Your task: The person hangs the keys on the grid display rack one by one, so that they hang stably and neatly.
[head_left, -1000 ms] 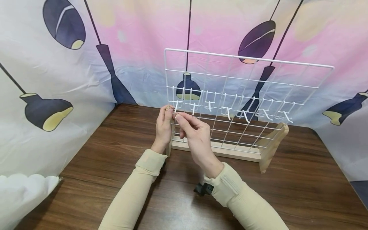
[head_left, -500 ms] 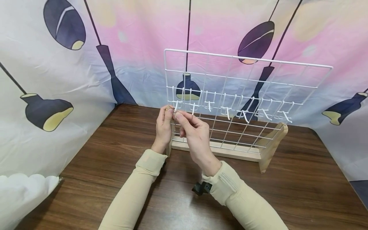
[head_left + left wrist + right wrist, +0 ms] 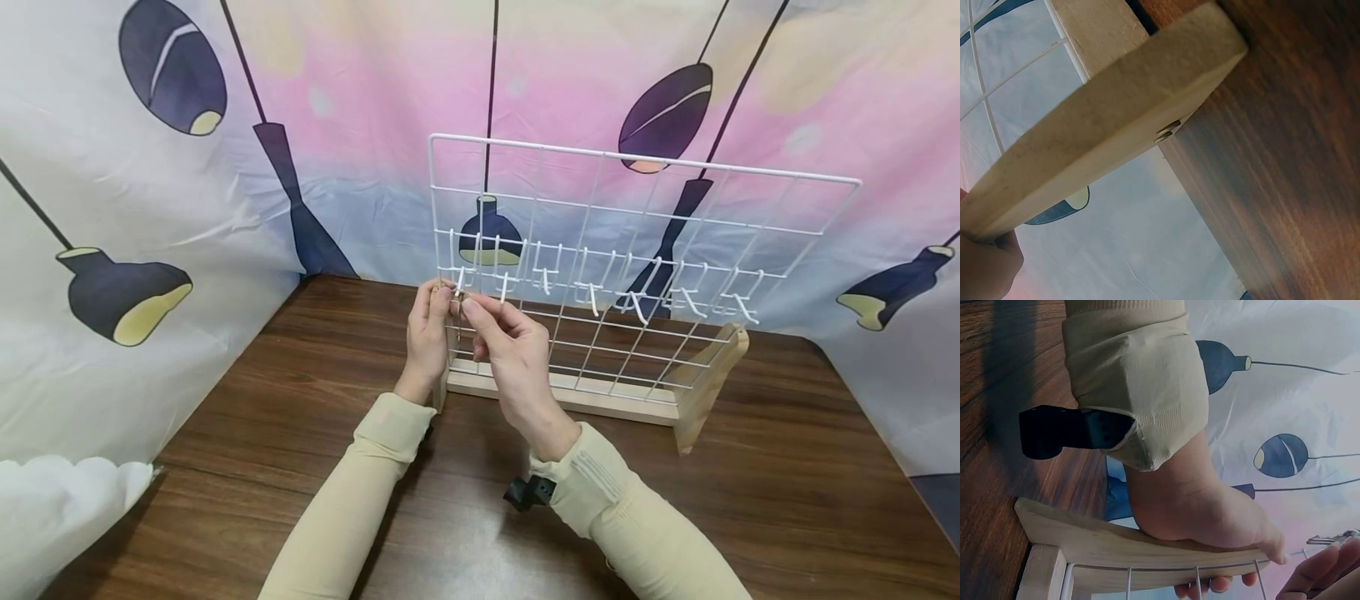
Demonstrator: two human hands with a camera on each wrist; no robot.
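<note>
A white wire grid rack [image 3: 645,160] stands on a wooden base, with several white hooks [image 3: 592,300] across its middle. My left hand [image 3: 426,337] grips the wooden left side panel [image 3: 1110,112] of the rack, thumb on the near side and fingers round the far side in the right wrist view. My right hand [image 3: 517,354] pinches a small shiny metal piece [image 3: 1335,538] between thumb and fingers, right by the leftmost hook [image 3: 461,279]. A thin part hangs below the fingertips in the head view. I cannot tell what kind of thing the piece is.
The rack's right wooden side panel [image 3: 711,387] stands on the dark wooden table [image 3: 225,467]. Behind is a cloth backdrop [image 3: 360,100] with printed lamps. White cloth [image 3: 67,508] lies at the left edge. A black device [image 3: 1054,431] is strapped under the left sleeve.
The right fingertips shift very slightly to the right, and more of the metal piece shows below them. My left hand stays on the side panel. The head view tilts up a little.
</note>
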